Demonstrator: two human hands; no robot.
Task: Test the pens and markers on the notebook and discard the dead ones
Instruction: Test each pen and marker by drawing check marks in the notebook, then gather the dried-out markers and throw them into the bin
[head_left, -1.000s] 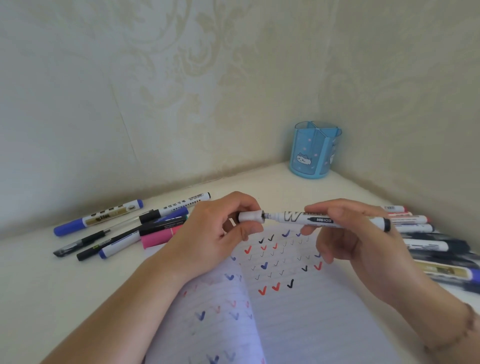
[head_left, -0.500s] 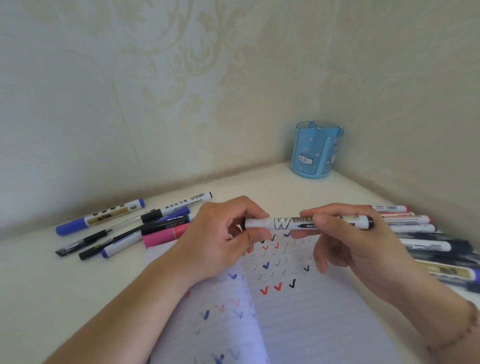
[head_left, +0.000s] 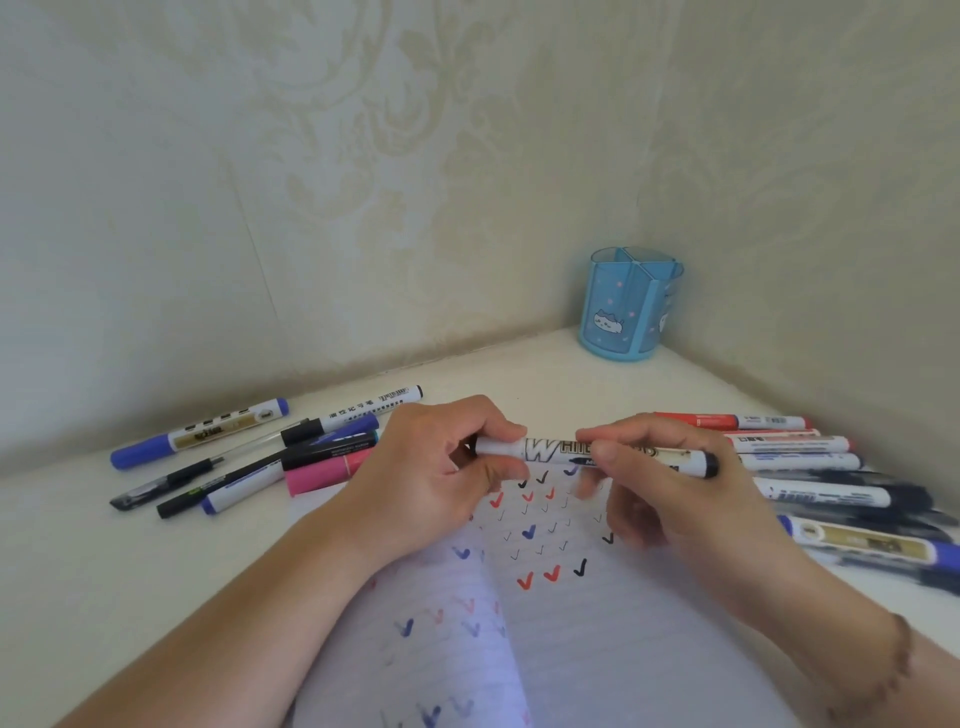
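A white whiteboard marker (head_left: 550, 449) with a black rear end lies level in the air just above the open lined notebook (head_left: 597, 649). My left hand (head_left: 431, 488) pinches its white cap end between thumb and fingers. My right hand (head_left: 670, 499) grips the barrel near the black end. The cap sits closed on the marker, so no tip shows. The notebook page carries several red, blue and black tick marks (head_left: 540, 574).
Several pens and markers (head_left: 249, 457) lie in a loose group on the left of the desk, among them a pink one (head_left: 327, 470). Another row of markers (head_left: 810, 467) lies on the right. A blue pen holder (head_left: 631, 306) stands in the back corner by the walls.
One second ago the cap was off the tip in my left hand. The cap and the marker have come together and the cap is now seated.
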